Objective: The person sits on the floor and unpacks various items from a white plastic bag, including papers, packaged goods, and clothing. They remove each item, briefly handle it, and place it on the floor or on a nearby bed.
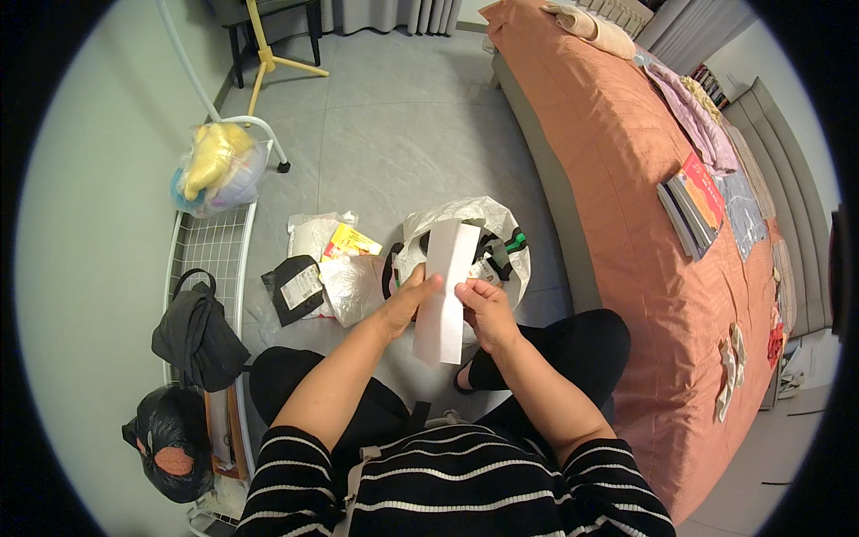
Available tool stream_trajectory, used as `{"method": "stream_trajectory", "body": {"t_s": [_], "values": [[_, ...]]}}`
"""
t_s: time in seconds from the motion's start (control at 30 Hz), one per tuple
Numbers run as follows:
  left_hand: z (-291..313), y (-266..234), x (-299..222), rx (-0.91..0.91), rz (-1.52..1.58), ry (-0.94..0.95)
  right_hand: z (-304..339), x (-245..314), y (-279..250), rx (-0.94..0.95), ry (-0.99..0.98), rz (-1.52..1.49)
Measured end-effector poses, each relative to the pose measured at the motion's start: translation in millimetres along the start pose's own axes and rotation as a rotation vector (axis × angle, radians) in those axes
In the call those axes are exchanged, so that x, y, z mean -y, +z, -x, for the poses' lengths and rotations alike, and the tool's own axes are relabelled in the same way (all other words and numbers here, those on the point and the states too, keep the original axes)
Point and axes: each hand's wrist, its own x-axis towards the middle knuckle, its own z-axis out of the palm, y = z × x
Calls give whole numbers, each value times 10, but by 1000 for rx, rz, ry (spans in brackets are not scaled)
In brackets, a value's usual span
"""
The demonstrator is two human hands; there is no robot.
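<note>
Between my hands is a long white sheet of paper with a crease running down its length, held upright above the floor. My left hand grips its left edge, the thumb lying on the near face. On the right edge, my right hand pinches the paper between thumb and fingers. Behind the sheet stands an open white bag with dark things and a green-striped strap inside, partly hidden by the paper. Left of it on the floor lie a silvery-white plastic mailer, a black package with a white label and a yellow-orange packet.
A white wire rack along the left wall carries a bag of soft toys, a dark grey bag and a black plastic bag. To the right, a bed with an orange cover holds several books.
</note>
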Motion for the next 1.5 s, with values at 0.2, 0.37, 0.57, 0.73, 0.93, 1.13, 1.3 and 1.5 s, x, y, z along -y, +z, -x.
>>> {"method": "stream_trajectory", "body": {"t_s": [0.2, 0.37, 0.57, 0.73, 0.93, 1.13, 1.3, 1.5], "values": [[-163, -65, 158, -313, -488, 159, -21, 2, -61, -54, -58, 130], [-190, -26, 184, -349, -521, 57, -79, -144, -10, -66, -59, 166], [-148, -109, 178, -299, 16, -85, -229, -474, 217, 151, -116, 312], [-196, -305, 75, -507, 109, -98, -491, -357, 227, 310, -69, 225], [-417, -418, 183, -455, 147, -136, -1570, -682, -1039, -295, -115, 1266], [-582, -366, 257, -386, 146, -274, -1694, -1082, -926, -154, 405, 1493], [-656, -383, 249, -336, 132, -331, -2056, -1826, -611, -125, 42, 1119], [-590, -374, 260, -278, 81, -361, -2294, -1503, -642, 40, 311, -85]]}}
